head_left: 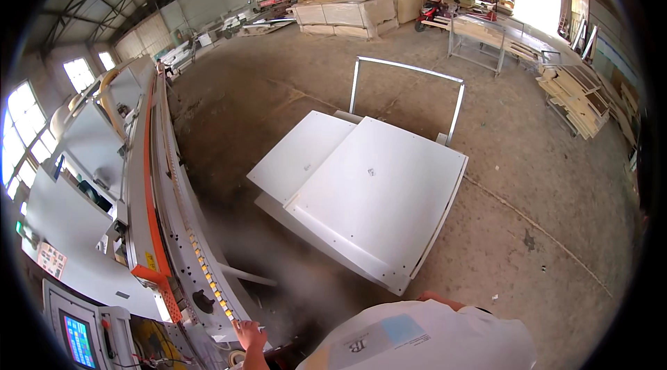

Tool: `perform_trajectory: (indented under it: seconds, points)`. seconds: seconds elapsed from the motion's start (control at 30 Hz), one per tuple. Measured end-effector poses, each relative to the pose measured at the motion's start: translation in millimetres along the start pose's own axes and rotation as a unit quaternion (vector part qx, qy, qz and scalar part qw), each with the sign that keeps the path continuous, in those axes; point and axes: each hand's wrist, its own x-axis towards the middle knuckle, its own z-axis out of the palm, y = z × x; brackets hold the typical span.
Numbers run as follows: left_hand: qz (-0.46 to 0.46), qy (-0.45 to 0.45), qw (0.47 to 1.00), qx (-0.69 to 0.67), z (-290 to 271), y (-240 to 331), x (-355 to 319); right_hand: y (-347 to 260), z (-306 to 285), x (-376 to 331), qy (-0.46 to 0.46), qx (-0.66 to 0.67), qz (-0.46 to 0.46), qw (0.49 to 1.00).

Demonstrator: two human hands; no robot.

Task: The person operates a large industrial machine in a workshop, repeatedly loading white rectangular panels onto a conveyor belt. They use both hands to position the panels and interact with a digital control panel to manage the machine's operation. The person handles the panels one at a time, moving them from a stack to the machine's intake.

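At your far left, a grey control box with a lit blue screen (78,339) stands beside a long grey machine with an orange rail (150,189). Along the machine runs a narrow yellow-and-white segmented strip (208,279); your bare left hand (249,335) is at its near end, though whether it grips anything cannot be told. Right of that, a smaller white rectangular panel (302,154) lies beside a larger white rectangular panel (379,193), before an upright silver metal frame (410,69). Your right hand (439,298), partly hidden by your white shirt (445,335), is near the larger panel's closest corner; its grip cannot be told.
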Motion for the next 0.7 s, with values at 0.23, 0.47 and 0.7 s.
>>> perform_trajectory:
  seconds: [0.23, 0.47, 0.7]
  points:
    - [0.011, 0.001, 1.000, 0.011, -2.7, 2.5, -0.5, -85.3, 0.8, -19.9, 0.087, 0.095, -0.085, 0.988]
    - [0.005, 0.009, 1.000, 0.001, 3.9, -6.5, -5.5, -111.0, 1.2, -21.4, 0.039, 0.216, -0.190, 0.957]
    - [0.009, -0.016, 1.000, 0.000, 5.7, 4.5, 3.3, -46.4, -0.5, -25.9, 0.083, 0.139, -0.095, 0.982]
